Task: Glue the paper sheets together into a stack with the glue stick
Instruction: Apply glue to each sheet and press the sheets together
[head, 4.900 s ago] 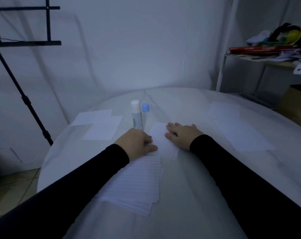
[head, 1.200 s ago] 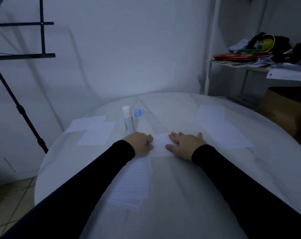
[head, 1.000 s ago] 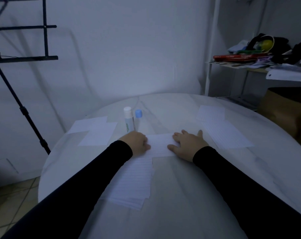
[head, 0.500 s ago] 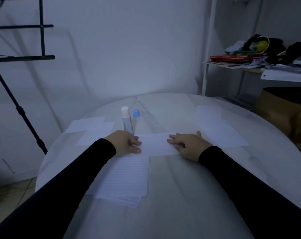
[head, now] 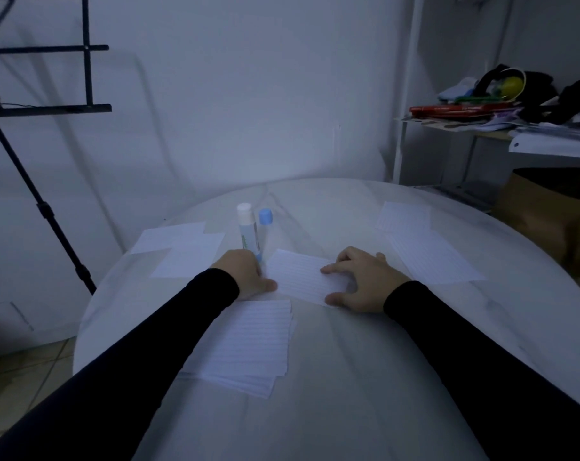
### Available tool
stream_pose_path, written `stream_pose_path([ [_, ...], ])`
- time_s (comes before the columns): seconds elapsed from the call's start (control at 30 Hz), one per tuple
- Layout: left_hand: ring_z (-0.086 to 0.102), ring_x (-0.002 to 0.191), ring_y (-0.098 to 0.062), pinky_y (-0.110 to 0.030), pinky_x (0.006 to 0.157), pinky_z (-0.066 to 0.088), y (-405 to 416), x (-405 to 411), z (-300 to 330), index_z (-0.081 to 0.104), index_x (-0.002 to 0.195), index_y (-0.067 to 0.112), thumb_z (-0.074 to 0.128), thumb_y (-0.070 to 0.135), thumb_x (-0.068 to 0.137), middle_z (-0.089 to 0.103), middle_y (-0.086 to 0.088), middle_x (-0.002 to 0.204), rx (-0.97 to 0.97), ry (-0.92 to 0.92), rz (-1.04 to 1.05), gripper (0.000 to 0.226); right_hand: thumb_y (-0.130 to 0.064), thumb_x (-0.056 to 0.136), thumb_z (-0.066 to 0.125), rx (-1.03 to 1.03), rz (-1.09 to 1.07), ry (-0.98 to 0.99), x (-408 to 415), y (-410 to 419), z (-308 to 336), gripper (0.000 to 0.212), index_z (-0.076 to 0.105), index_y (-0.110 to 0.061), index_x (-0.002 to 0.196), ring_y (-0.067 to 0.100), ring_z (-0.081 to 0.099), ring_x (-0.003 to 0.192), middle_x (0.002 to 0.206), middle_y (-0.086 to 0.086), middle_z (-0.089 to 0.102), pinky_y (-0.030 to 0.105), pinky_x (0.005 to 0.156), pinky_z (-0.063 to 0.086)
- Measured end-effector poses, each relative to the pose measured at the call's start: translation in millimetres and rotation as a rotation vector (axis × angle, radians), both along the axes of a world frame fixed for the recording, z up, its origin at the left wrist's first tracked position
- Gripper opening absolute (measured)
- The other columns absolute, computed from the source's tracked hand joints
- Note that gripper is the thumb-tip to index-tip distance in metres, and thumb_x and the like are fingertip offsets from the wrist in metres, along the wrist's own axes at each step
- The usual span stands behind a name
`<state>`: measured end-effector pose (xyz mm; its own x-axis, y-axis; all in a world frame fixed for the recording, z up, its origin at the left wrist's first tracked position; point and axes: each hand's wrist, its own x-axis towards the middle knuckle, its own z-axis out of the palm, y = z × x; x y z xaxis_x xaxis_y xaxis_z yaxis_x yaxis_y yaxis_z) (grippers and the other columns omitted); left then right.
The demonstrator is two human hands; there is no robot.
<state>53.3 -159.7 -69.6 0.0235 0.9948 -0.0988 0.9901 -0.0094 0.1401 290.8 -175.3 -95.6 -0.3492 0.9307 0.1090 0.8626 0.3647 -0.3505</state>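
Item: small white lined paper sheet [head: 303, 276], flat between both hands. Right hand [head: 365, 281] fingers spread, pressing its edge; left hand [head: 245, 274] curled, grip unclear. Light, floppy, slides easily; lift by a corner.

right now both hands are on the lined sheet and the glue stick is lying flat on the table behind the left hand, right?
Not quite: in the head view the glue stick stands upright behind the left hand, not flat. The rest holds: that hand and the right hand both touch the lined sheet on the table.
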Motion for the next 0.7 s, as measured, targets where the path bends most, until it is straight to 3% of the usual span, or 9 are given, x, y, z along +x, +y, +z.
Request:
stream_pose_path([
  [0.17, 0.039, 0.055, -0.01, -0.022, 0.048, 0.027, -1.8, 6.8, 0.4, 0.036, 0.059, 0.016, 0.067, 0.054, 0.08, 0.039, 0.001, 0.062, 0.016, -0.008, 0.069, 0.053, -0.056, 0.075, 0.066, -0.016, 0.001, 0.012, 1.5, -0.3, 0.6, 0.058, 0.052, -0.039, 0.128, 0.009, 0.045, 0.117, 0.123, -0.012, 0.041, 0.043, 0.112, 0.012],
  [0.43, 0.047, 0.067, -0.017, -0.022, 0.049, 0.029, -1.0, 8.6, 2.2, 0.041, 0.061, 0.014, 0.074, 0.049, 0.075, 0.044, -0.001, 0.062, -0.002, -0.119, 0.115, 0.05, -0.056, 0.074, 0.068, -0.02, -0.021, 0.016, -0.3, 0.2, -0.3, 0.058, 0.053, -0.039, 0.127, 0.009, 0.045, 0.117, 0.123, -0.013, 0.041, 0.051, 0.114, 0.007],
  [0.57, 0.056, 0.076, -0.024, -0.024, 0.057, 0.033, -2.5, 3.4, 2.2, 0.056, 0.07, 0.011, 0.077, 0.047, 0.073, 0.051, -0.003, 0.072, -0.011, -0.208, 0.132, 0.042, -0.055, 0.074, 0.068, -0.028, -0.024, 0.01, -0.6, 0.6, 0.0, 0.058, 0.053, -0.038, 0.127, 0.009, 0.045, 0.118, 0.124, -0.013, 0.04, 0.051, 0.114, 0.007],
  [0.7, 0.052, 0.074, -0.02, -0.026, 0.062, 0.036, -3.6, 1.1, 0.7, 0.051, 0.068, 0.015, 0.076, 0.051, 0.072, 0.052, 0.0, 0.069, -0.006, -0.273, 0.157, 0.045, -0.055, 0.074, 0.068, -0.019, -0.027, 0.011, -1.3, 0.5, -0.2, 0.057, 0.054, -0.038, 0.126, 0.009, 0.045, 0.117, 0.123, -0.012, 0.041, 0.049, 0.114, 0.008],
])
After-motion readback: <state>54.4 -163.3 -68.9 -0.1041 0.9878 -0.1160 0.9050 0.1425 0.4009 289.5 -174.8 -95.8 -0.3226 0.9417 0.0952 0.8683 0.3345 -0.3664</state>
